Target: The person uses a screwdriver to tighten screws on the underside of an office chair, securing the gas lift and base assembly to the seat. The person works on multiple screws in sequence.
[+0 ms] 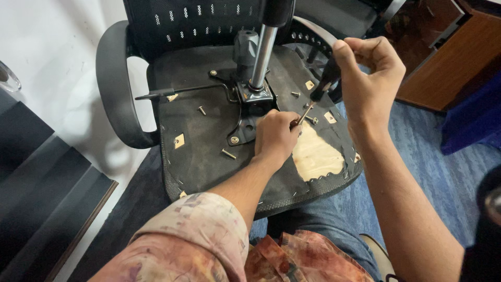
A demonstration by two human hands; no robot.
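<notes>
Patterned sleeves frame the left hand (pixel 275 137), whose fingers are pinched together on a thin metal bolt (pixel 304 114) standing tilted on the seat underside (pixel 209 151) beside the bare plywood patch (pixel 314 155); it looks light, stiff and easy to drop, best held by the shank as now. Above it the right hand (pixel 371 77) is clenched round a dark tool handle (pixel 326 79). Around lie loose screws (pixel 228 153), the black mounting plate (pixel 250 104), the chrome gas cylinder (pixel 262 55), a curved plastic armrest (pixel 112 89) and blue carpet (pixel 443 167).
</notes>
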